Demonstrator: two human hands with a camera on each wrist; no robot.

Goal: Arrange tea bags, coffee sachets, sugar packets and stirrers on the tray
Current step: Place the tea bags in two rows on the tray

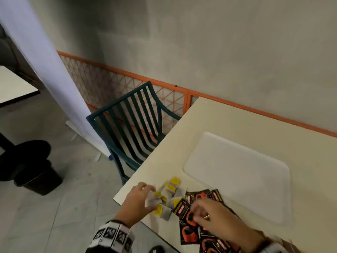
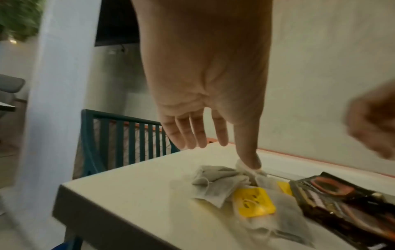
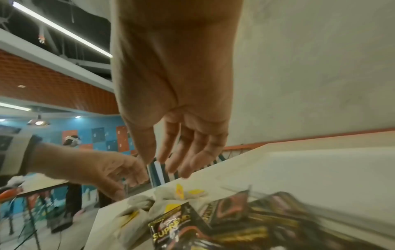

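A heap of tea bags [image 1: 168, 195] with yellow tags lies near the cream table's front left corner. Black and red coffee sachets [image 1: 191, 218] are fanned out just to their right. Beyond both sits the white tray [image 1: 237, 179], with nothing on it. My left hand [image 1: 145, 197] is spread over the tea bags [image 2: 218, 184]; in the left wrist view its fingers [image 2: 220, 135] are straight and the thumb tip touches one bag. My right hand [image 1: 200, 210] hovers over the sachets [image 3: 177, 228], its fingers [image 3: 169, 152] relaxed and holding nothing. No sugar packets or stirrers are in view.
The table's left edge [image 1: 145, 161] runs close beside my left hand. A dark green slatted chair [image 1: 135, 121] stands at that side, with a black bin [image 1: 38, 179] on the floor further left. An orange mesh rail [image 1: 164, 88] lines the wall behind.
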